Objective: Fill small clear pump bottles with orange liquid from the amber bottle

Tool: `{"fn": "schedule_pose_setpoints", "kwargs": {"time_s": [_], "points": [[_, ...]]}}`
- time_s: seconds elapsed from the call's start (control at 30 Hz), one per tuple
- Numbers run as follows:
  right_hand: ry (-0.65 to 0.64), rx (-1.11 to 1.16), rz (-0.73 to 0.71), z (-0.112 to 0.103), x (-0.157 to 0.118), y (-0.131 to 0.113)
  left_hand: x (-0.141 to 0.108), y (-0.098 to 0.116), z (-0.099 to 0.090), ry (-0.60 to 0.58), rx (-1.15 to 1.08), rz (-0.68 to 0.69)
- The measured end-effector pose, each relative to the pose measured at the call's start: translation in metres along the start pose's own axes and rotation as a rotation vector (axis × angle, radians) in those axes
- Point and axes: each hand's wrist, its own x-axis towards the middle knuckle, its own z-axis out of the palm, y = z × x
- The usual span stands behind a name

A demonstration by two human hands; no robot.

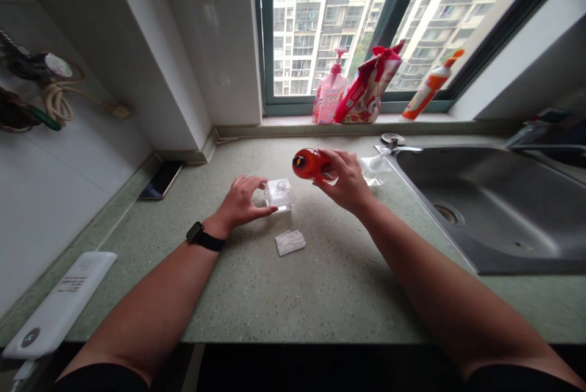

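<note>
My left hand (pixel 242 199), with a dark watch on the wrist, has its thumb and fingers on either side of a small clear square container (pixel 279 193) standing on the counter. A small round neck or knob shows on top of that container. Just up and to the right, my right hand (pixel 345 178) is closed round a red-orange bottle (pixel 314 164). The bottle lies tipped nearly level above the counter, its end with a dark and yellow mark pointing left towards the container. Nearer to me lies a folded white tissue (pixel 290 243).
To the right is a steel sink (pixel 480 196), with a crumpled clear plastic bag (pixel 373 169) near its corner. A pink pump bottle (pixel 330 96), a red pouch (pixel 368 87) and an orange-white bottle (pixel 428 90) stand on the sill. On the left are a phone (pixel 161 181) and a white power bank (pixel 61 303).
</note>
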Motion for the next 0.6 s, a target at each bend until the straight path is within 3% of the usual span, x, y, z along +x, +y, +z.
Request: {"fn": "schedule_pose_setpoints", "kwargs": {"time_s": [0.37, 0.6], "points": [[-0.039, 0.067, 0.270, 0.014, -0.017, 0.021, 0.002, -0.005, 0.004, 0.000, -0.060, -0.012], [-0.090, -0.012, 0.328, 0.020, -0.015, 0.022, 0.002, -0.007, 0.004, -0.024, -0.057, -0.015]]}}
